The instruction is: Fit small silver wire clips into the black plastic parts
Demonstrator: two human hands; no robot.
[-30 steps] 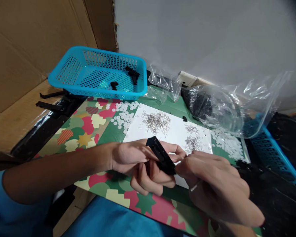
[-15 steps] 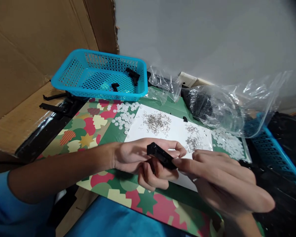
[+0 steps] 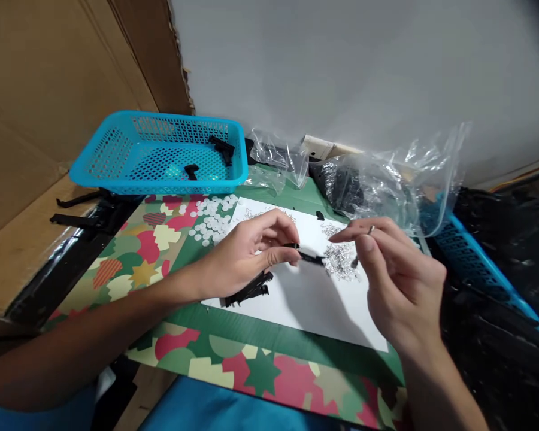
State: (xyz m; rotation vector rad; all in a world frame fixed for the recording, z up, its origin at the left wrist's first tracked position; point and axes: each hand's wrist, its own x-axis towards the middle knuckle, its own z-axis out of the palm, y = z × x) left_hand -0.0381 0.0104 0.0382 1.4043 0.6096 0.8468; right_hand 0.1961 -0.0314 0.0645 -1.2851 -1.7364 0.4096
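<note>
My left hand [image 3: 269, 242] pinches a slim black plastic part [image 3: 312, 258] between thumb and fingers, its free end pointing right over the white paper [image 3: 305, 305]. To the right, my right hand [image 3: 399, 269] is raised with a tiny shiny metal piece [image 3: 371, 229] pinched between thumb and finger. Beneath and between the hands lies a heap of small silvery metal pieces [image 3: 341, 262]. Several black plastic parts [image 3: 250, 289] rest on the paper under my left wrist. Another metal heap behind my left hand is mostly hidden.
A blue basket [image 3: 157, 188] with a few black parts stands at the back left. White discs [image 3: 211, 224] lie beside the paper. Clear plastic bags [image 3: 377, 185] sit along the wall, and another blue basket [image 3: 489, 272] is at the right. Black parts [image 3: 78, 209] lie at the left edge.
My left hand has turned over from palm up, a black part still in its fingers. My right hand has drawn off that part and now pinches a tiny metal piece. The view shifted.
</note>
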